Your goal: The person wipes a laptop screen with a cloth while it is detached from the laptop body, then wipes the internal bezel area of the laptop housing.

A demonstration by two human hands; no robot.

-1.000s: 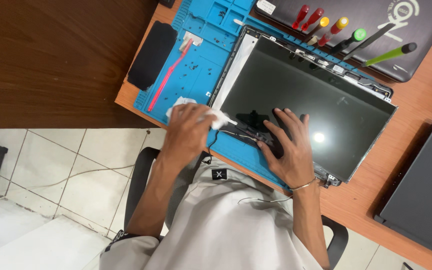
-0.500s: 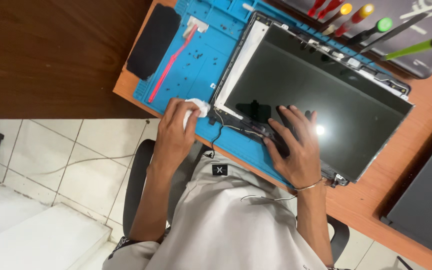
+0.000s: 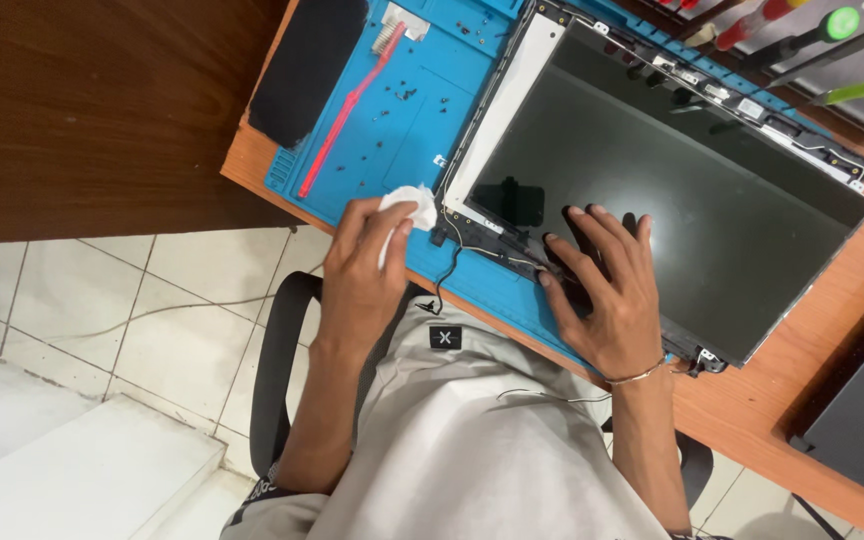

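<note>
Counter (image 3: 802, 400): orange-brown wood. Blue mat (image 3: 402, 110) covers its near-left corner. Laptop screen panel (image 3: 682, 190) lies flat, dark glass up, overlapping the mat's right part and running toward the counter's right edge. Black pad (image 3: 307, 65) sits at the counter's left edge, overlapping the mat's left edge. Red brush (image 3: 352, 105) lies diagonally on the mat; small screws (image 3: 399, 93) are scattered beside it. Right hand (image 3: 607, 290) is open, fingers spread flat on the panel's near-left corner. Left hand (image 3: 367, 275) pinches a white wipe (image 3: 407, 205) at the mat's near edge, just left of the panel corner.
</note>
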